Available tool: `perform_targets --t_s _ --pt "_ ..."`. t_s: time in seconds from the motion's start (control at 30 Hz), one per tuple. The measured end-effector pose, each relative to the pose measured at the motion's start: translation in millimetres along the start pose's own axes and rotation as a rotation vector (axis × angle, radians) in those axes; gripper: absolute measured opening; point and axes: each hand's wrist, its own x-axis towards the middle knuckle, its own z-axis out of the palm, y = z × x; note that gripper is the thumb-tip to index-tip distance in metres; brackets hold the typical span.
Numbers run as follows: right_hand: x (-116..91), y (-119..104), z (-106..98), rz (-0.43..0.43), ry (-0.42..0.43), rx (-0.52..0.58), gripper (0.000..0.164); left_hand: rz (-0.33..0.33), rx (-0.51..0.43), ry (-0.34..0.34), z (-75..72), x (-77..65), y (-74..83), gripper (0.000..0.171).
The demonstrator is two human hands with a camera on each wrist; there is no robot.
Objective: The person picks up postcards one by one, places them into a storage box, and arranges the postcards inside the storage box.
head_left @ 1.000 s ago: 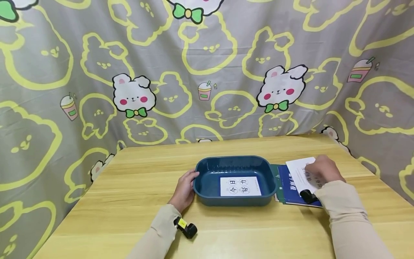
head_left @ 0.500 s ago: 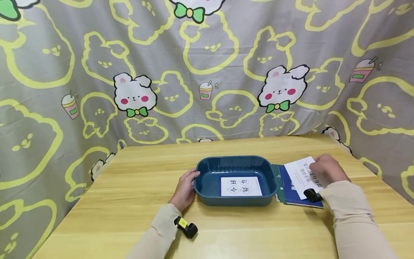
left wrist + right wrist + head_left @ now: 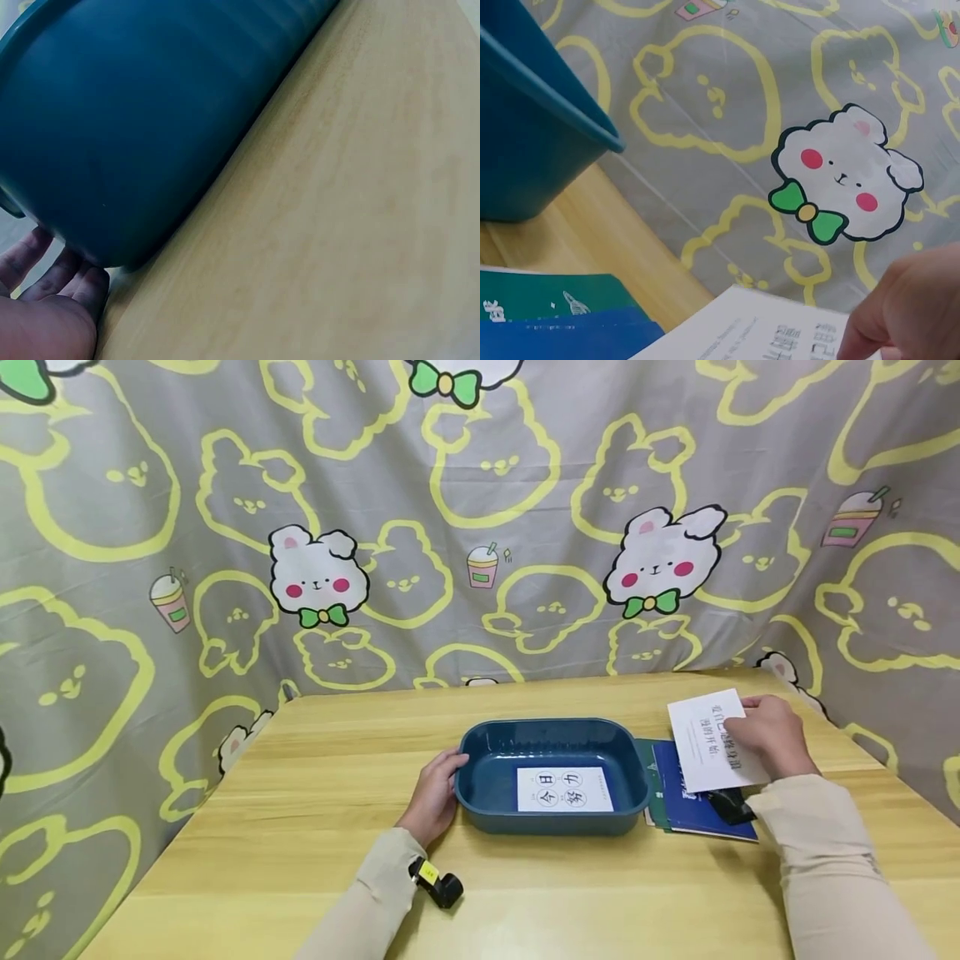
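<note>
A thin white booklet (image 3: 708,743) with black printed characters is pinched in my right hand (image 3: 776,735), thumb on its face. It is raised and tilted above a blue booklet (image 3: 701,814) and a green booklet (image 3: 555,292), which lie overlapped on the table. To their left stands a dark teal basin (image 3: 551,824). Inside the basin lies another white-faced booklet (image 3: 566,789) with circled characters and a blue left edge. My left hand (image 3: 435,793) grips the basin's left end, one digit at the rim; in the left wrist view its fingers (image 3: 56,274) bend against the outer wall.
The wooden table (image 3: 300,827) extends left and in front of the basin. A grey curtain (image 3: 420,568) with yellow outlines and rabbit faces hangs behind and on both sides. A small black camera (image 3: 438,885) is strapped to the left wrist.
My right hand has lifted the white booklet off the blue one and tilted it up, showing more of its printed face. The left hand and the basin stay in place.
</note>
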Motion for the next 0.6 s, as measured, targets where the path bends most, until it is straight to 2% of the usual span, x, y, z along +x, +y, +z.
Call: perform_targets --t_s 0.17,0.4,0.6 --pt "-1 -5 3 -0.018 0.058 0.039 0.057 -0.002 0.004 -0.005 -1.3 -0.6 -1.1 0.049" --pt "-4 -12 3 -0.017 0.089 0.058 0.059 0.003 0.005 -0.002 -2.2 -0.5 0.2 0.051" --pt "-5 -17 5 0.010 0.093 0.065 0.060 0.048 0.021 -0.031 -3.5 -3.1 1.4 0.054"
